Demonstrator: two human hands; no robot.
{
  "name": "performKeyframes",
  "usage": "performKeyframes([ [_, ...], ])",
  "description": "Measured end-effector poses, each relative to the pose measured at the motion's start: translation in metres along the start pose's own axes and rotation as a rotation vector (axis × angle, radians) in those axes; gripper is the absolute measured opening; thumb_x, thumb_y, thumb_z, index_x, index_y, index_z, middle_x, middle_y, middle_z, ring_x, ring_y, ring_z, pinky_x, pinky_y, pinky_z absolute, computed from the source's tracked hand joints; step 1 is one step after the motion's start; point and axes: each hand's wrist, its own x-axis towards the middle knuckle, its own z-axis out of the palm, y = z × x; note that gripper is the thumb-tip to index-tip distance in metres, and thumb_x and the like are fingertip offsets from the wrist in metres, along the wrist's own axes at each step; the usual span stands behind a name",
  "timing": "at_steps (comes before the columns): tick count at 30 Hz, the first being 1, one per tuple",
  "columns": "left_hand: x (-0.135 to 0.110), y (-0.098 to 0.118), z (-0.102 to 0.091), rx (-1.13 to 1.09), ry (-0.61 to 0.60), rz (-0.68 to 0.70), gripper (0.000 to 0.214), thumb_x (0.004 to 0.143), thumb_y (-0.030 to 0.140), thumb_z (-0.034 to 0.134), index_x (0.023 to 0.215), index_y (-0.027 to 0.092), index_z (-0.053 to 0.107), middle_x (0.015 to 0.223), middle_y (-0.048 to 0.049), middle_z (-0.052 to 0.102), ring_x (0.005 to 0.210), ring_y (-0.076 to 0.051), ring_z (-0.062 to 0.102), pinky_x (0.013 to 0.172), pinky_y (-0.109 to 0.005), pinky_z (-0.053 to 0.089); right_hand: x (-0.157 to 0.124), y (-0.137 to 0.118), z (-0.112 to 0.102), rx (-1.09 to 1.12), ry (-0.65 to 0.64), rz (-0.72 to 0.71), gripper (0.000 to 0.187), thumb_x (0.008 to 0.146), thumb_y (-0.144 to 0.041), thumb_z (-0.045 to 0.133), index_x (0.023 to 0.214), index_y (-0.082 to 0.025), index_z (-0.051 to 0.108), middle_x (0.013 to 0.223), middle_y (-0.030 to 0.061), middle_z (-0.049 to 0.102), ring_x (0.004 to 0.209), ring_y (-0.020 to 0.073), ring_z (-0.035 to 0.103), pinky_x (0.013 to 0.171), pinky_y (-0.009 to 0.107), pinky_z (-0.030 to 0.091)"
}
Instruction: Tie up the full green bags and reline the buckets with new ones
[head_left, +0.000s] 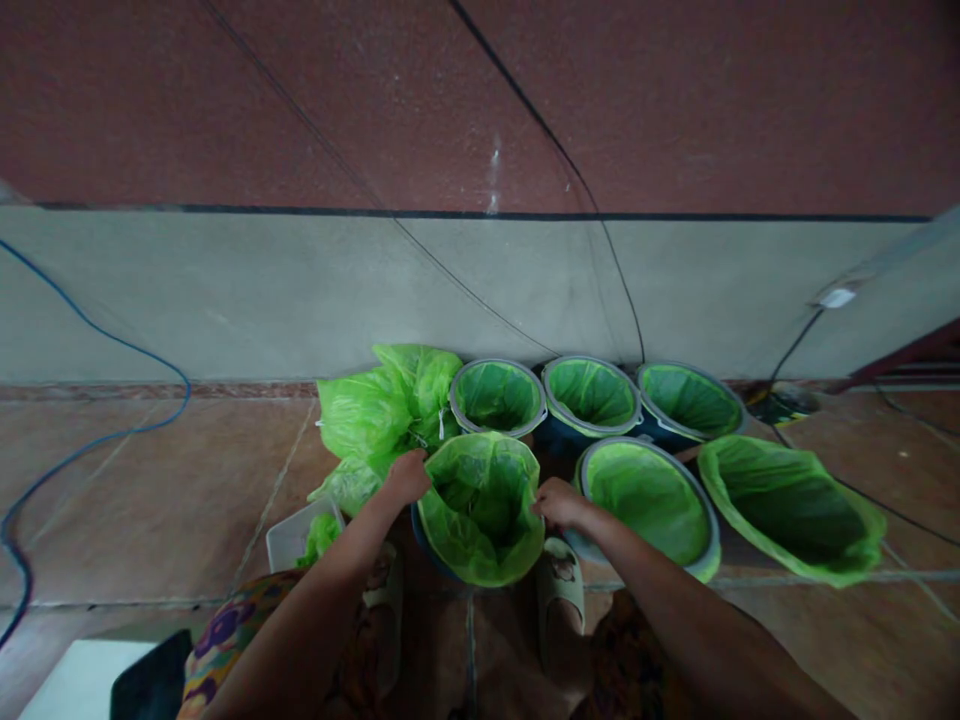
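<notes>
A bright green mesh bag [480,560] lines a dark blue bucket [433,549] on the floor between my feet, its edge folded out over the rim. At the left side of that rim, my left hand [409,476] is closed on the bag's edge. Opposite it, my right hand [556,503] pinches the same edge on the right. Just right of my right hand stands a grey-rimmed bucket [649,500] with green mesh inside. Loose green mesh bags [367,415] lie heaped beyond my left hand.
Along the wall stand three lined buckets: one at left [499,397], one in the middle [592,393], one at right [690,400]. Another green-lined container [795,510] is far right. A white tub [289,535] sits at left. A blue hose [97,325] and black cables [525,100] run nearby.
</notes>
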Motion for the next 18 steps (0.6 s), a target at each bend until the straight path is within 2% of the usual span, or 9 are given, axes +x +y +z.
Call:
performKeyframes([
  [3,0.002,0.000,-0.013,-0.126,0.024,0.058,0.034,0.068,0.008,0.052,0.099,0.014,0.063,0.084,-0.0057,0.069,0.080,-0.018,0.063,0.071,-0.026,0.047,-0.002,-0.004,-0.021,-0.015,0.053,-0.026,0.020,0.067,-0.022,0.062,0.049,-0.014,0.059,0.041,0.0001,0.050,0.037,0.0090,0.043,0.041,0.022,0.031],
  [5,0.003,0.003,-0.027,-0.326,0.080,0.098,0.036,0.070,0.013,0.054,0.105,0.015,0.062,0.080,-0.0038,0.068,0.071,-0.016,0.062,0.065,-0.026,0.048,-0.006,-0.011,-0.038,0.032,0.103,-0.090,0.019,0.070,-0.025,0.059,0.056,-0.014,0.063,0.045,-0.0001,0.053,0.041,0.0089,0.045,0.044,0.022,0.032],
  [9,-0.005,0.024,-0.060,-0.919,0.250,0.237,0.036,0.067,0.019,0.064,0.103,0.015,0.063,0.086,-0.0045,0.068,0.076,-0.016,0.062,0.070,-0.028,0.049,-0.025,-0.039,-0.058,0.399,0.272,-0.372,0.024,0.072,-0.040,0.062,0.071,-0.017,0.068,0.063,0.0007,0.062,0.059,0.0119,0.054,0.059,0.025,0.043],
  [11,-0.014,0.043,-0.073,-1.099,0.299,0.363,0.039,0.068,0.022,0.068,0.106,0.017,0.062,0.093,-0.0046,0.068,0.080,-0.015,0.061,0.075,-0.029,0.049,-0.036,-0.058,-0.059,0.605,0.363,-0.547,0.024,0.070,-0.042,0.067,0.076,-0.019,0.070,0.083,0.0028,0.067,0.076,0.0149,0.059,0.073,0.028,0.045],
  [12,-0.019,0.054,-0.077,-1.134,0.281,0.429,0.040,0.069,0.024,0.069,0.108,0.018,0.062,0.096,-0.0051,0.068,0.080,-0.014,0.061,0.076,-0.029,0.049,-0.040,-0.067,-0.058,0.683,0.382,-0.626,0.022,0.070,-0.041,0.068,0.077,-0.020,0.071,0.095,0.0038,0.068,0.087,0.0165,0.059,0.080,0.030,0.044],
  [15,-0.027,0.081,-0.081,-1.151,0.200,0.548,0.040,0.071,0.028,0.070,0.109,0.019,0.063,0.101,-0.0063,0.067,0.083,-0.015,0.062,0.079,-0.029,0.049,-0.048,-0.090,-0.053,0.851,0.308,-0.766,0.018,0.073,-0.038,0.068,0.084,-0.025,0.072,0.115,0.0041,0.063,0.108,0.0194,0.054,0.091,0.033,0.040],
  [18,-0.027,0.093,-0.075,-1.102,0.156,0.555,0.040,0.074,0.032,0.067,0.111,0.017,0.062,0.102,-0.0076,0.067,0.088,-0.017,0.062,0.082,-0.031,0.049,-0.045,-0.102,-0.044,0.918,0.194,-0.775,0.017,0.072,-0.037,0.069,0.084,-0.025,0.073,0.115,0.0042,0.063,0.118,0.0212,0.048,0.095,0.034,0.038],
])
